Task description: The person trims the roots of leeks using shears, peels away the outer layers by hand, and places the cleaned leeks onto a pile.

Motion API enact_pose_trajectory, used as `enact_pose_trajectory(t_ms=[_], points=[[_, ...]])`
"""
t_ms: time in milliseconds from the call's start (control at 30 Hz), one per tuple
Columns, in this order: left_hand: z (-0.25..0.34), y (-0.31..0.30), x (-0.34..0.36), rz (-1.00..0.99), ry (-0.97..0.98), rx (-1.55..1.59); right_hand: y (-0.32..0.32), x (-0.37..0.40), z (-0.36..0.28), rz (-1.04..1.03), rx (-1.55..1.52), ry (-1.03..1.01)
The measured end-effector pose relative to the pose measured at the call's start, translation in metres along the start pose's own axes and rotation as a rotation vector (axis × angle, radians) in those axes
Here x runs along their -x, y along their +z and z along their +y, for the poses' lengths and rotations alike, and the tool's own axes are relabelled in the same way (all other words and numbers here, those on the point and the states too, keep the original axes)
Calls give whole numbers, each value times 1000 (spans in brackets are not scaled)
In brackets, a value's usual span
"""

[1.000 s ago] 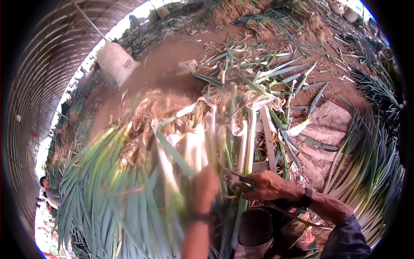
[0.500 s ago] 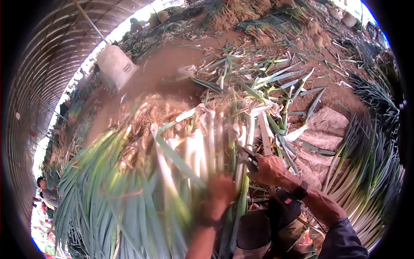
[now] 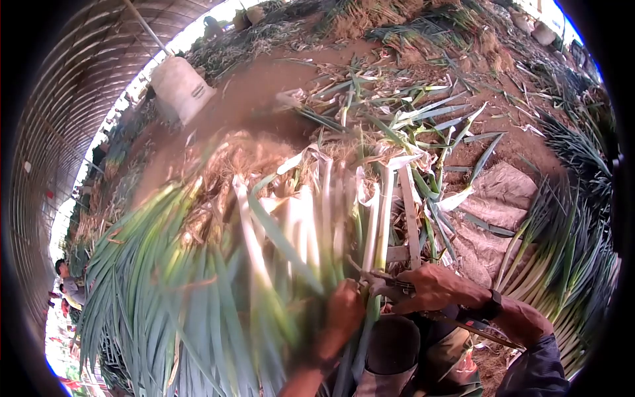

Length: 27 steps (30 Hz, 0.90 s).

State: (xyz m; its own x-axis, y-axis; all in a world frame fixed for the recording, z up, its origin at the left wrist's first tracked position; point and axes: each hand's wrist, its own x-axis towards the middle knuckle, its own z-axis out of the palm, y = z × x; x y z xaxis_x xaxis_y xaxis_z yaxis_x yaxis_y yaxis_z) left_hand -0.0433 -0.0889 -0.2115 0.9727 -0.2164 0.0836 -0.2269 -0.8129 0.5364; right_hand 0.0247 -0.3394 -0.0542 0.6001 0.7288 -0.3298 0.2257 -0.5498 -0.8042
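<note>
My left hand (image 3: 345,307) is closed at the green part of a leek, low in the middle of the view; its fingertips are partly hidden. Just right of it, my right hand (image 3: 433,289) is wrapped round a dark cutting tool (image 3: 383,281), whose tip lies by the leek stalks near the left fingers. White leek stems (image 3: 374,221) rise above both hands. A large pile of leeks (image 3: 198,291) with green leaves and dry, rooty tops spreads to the left.
A whitish sack (image 3: 182,89) stands at the upper left. More leeks (image 3: 562,264) lie at the right beside a brown sack (image 3: 496,198). Loose leaves litter the soil (image 3: 522,142) ahead. A person (image 3: 69,284) is at the far left edge.
My right hand and the tool have moved down and slightly right. My left hand has shifted a little right and now shows more sharply beside the tool.
</note>
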Motion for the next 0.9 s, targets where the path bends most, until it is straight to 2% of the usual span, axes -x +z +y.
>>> enact_pose_trajectory(t_ms=[67,133,233,267,333,400,533,600,733,900], points=[[5,-8,5,76,5,-27,7,4,9,8,-25,-159],[10,-15,2,211,80,-43,7,7,5,8,-8,-196],[36,-48,-4,208,-173,27,16,0,14,39,103,-249],[29,-43,-5,171,-126,-58,20,-4,19,57,153,-267],[5,-30,-12,95,-31,-233,20,-13,9,114,199,-69],[-3,-23,-24,21,-59,-316,18,-27,2,149,253,59],[-5,-16,-42,-148,-93,-541,15,-52,8,185,350,132],[-3,-15,-43,-34,-79,-504,12,-61,8,205,318,176],[-7,-8,-45,119,-104,-493,8,-73,10,236,363,107],[-1,-14,-53,41,-203,-485,3,-98,15,287,429,113]])
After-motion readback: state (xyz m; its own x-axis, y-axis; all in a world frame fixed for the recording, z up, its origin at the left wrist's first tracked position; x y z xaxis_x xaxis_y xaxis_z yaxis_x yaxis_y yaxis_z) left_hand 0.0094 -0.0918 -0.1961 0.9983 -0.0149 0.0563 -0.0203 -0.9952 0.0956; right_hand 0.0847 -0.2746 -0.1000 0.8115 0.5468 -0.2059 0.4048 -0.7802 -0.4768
